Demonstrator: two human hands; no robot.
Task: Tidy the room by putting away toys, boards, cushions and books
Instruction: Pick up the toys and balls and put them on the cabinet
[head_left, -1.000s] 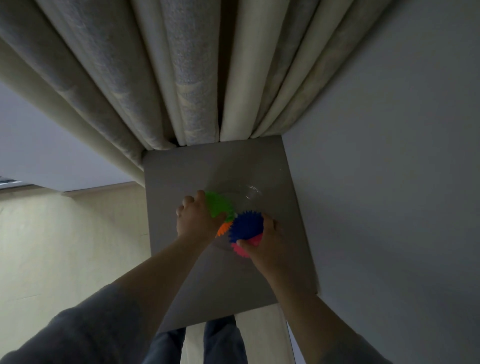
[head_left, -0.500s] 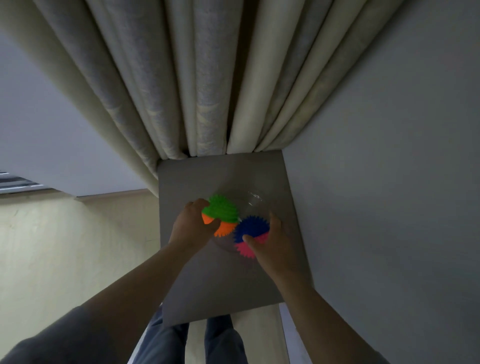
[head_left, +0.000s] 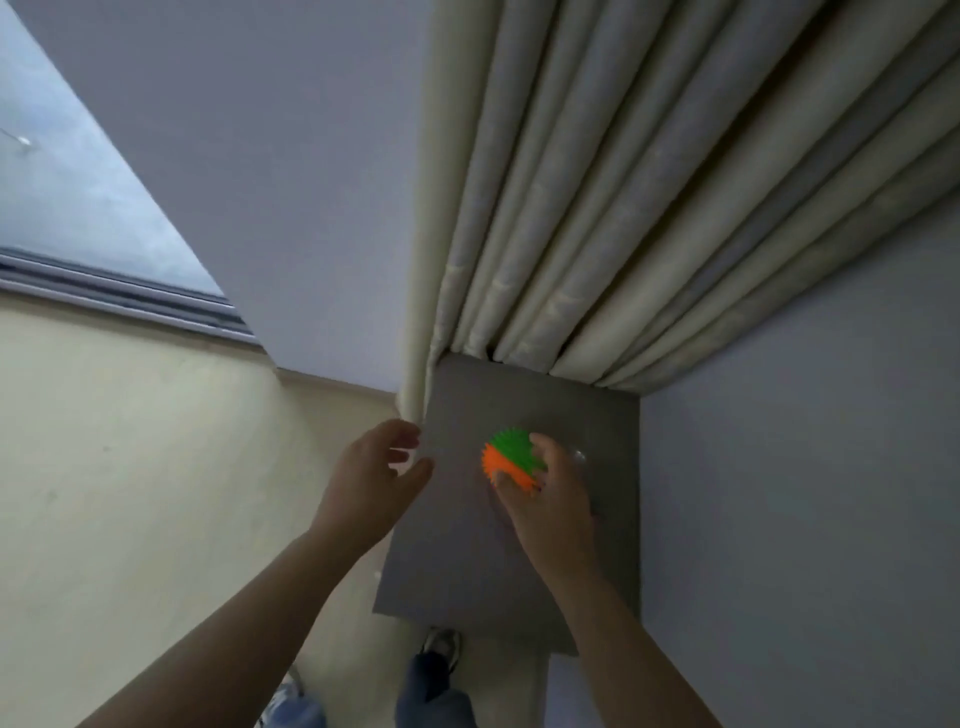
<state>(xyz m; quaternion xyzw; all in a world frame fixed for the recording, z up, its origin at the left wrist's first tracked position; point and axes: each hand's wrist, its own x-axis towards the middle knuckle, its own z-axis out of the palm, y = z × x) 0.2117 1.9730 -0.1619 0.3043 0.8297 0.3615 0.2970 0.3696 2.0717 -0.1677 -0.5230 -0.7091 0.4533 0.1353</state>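
Holding spiky ball (head_left: 509, 454) on the grey surface (head_left: 467, 571): right hand (head_left: 550, 499) grip curled round it, left hand (head_left: 371, 483) loose, empty, near left edge. Probably light, squashy (spikes flex), so cup the whole body.

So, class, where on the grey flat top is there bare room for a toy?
The grey flat top is bare near its front edge and along the cream pleated curtain. Crowded in the middle, where the right hand grips the green-and-orange spiky ball.
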